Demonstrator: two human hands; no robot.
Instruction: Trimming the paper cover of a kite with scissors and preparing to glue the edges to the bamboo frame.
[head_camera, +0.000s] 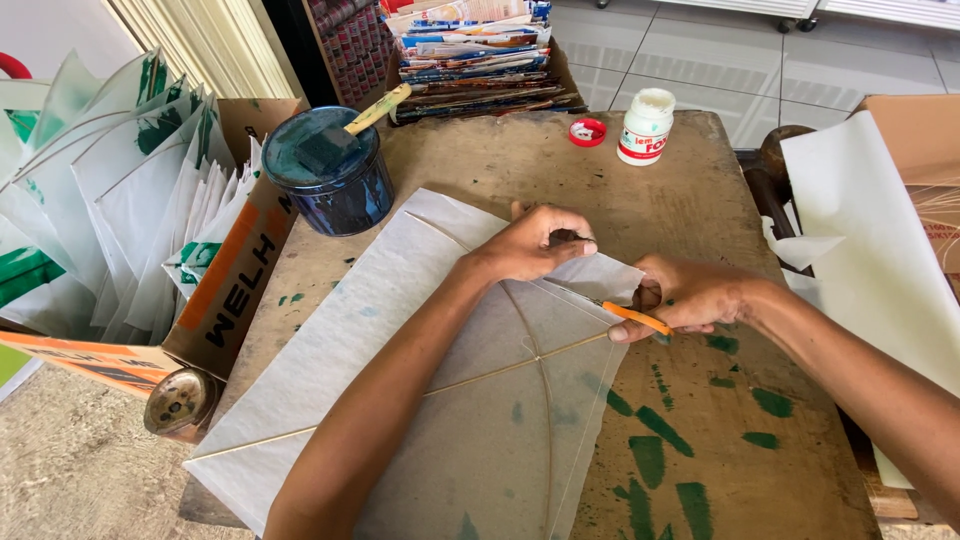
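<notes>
Flat on the desk (690, 200), nearest the camera, lies a white paper kite (400, 370) with thin bamboo sticks across it. Its long axis runs diagonally, from the near left corner by the desk's front edge up to the far right tip beside the hands. One stick follows that line and a bowed one crosses it.

At the far tip, the left hand (535, 245) presses down on the paper with its fingers curled together, pinching the edge. Just right of it, the right hand (685, 295) is closed around orange-handled scissors (630, 316); the handle points left toward the kite's edge, and the blades are too hidden to tell how they stand.

Green paint smears mark the desk's near right part. Behind the kite sits a dark blue pot (330, 175) with a brush (375, 108) resting on it. Farther back stand a white glue bottle (645, 127) and its red cap (587, 131). At left, a cardboard box (235, 280) holds more kites, upright. Loose white paper (870, 240) lies at right.
</notes>
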